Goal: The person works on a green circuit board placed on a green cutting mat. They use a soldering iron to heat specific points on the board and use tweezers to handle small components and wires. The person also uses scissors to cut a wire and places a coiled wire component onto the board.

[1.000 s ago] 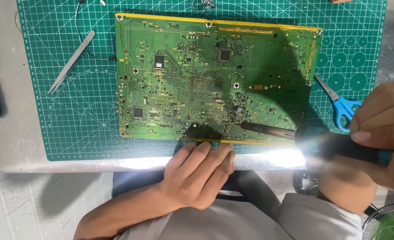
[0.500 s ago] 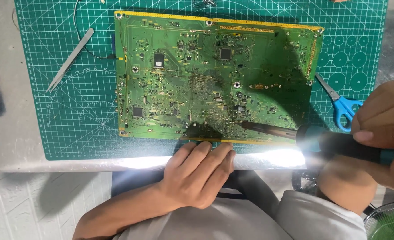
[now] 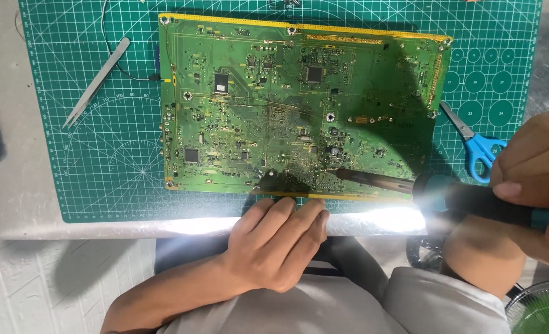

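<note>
Glaring light hides the soldering iron point(image 3: 410, 185) where the right hand point(image 3: 534, 179) grips it.

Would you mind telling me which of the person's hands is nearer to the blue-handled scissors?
Right. The right hand, gripping the soldering iron, sits just beside the scissors at the mat's right edge. The left hand rests at the circuit board's near edge, well to their left.

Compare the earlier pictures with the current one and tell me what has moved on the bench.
Nothing visibly changed. The right hand still grips the soldering iron, tip on the lower part of the green circuit board. The left hand still rests at the board's near edge. The tweezers and blue scissors lie where they were on the cutting mat.
</note>
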